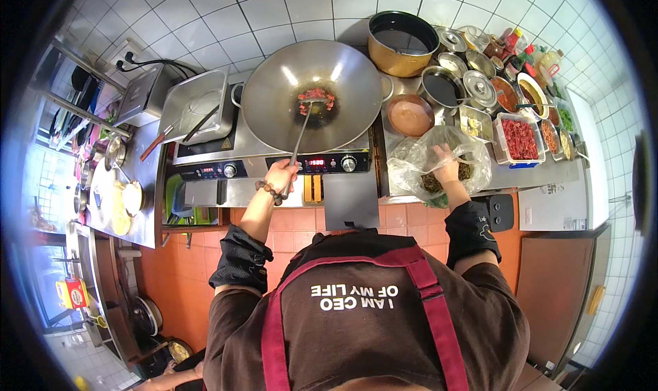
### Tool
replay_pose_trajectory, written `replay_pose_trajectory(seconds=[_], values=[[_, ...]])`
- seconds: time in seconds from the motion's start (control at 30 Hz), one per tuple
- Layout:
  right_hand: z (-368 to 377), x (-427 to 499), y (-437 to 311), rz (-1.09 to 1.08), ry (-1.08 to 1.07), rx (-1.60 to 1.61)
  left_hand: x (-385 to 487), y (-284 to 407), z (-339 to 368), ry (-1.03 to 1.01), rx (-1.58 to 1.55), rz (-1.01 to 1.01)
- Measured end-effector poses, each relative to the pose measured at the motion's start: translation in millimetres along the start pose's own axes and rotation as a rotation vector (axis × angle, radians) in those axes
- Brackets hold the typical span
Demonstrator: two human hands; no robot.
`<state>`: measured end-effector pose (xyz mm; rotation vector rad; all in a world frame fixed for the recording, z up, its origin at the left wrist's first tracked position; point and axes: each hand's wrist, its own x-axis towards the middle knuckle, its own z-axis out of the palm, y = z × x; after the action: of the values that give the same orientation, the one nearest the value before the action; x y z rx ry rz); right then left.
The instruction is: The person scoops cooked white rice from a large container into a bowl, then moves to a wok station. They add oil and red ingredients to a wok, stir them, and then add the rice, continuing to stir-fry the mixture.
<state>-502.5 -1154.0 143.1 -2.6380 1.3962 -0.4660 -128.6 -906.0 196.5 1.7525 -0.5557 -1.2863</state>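
Note:
My left hand (281, 175) is closed on the handle of a long metal ladle or spatula (299, 136). Its head rests on red chopped meat (322, 94) at the bottom of a large steel wok (267, 95), which sits on an induction hob. My right hand (443, 166) reaches into a clear plastic bag (475, 170) that holds dark chopped food (431, 182). The fingers are partly hidden by the plastic, so their hold cannot be told. A brown bowl (411, 114) stands just behind the bag, and a plastic tub of red shredded meat (519, 140) is to its right.
A large pot (402, 57) of dark liquid stands at the back, right of the wok. Several bowls, lidded pots and sauce bottles crowd the right counter. To the left are a steel pan (193, 98) and a wooden-handled tool (154, 144). Another person's arm (172, 378) shows at lower left.

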Motion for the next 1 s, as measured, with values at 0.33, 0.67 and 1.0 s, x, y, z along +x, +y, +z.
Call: replay_pose_trajectory(seconds=[0.33,0.67,1.0], values=[[-72.1,1.9,2.4,0.258,-0.206,0.718,-90.8,21.5,-22.0,-0.031,0.029,-0.138],[-150.8,-1.3,-17.0,0.5,-0.466,1.167,-8.1,-1.7,-11.5,-0.032,-0.031,-0.047],[-166.0,77.1,-106.2,0.337,-0.684,1.106,-63.9,29.6,-35.4,-0.054,-0.184,-0.049]])
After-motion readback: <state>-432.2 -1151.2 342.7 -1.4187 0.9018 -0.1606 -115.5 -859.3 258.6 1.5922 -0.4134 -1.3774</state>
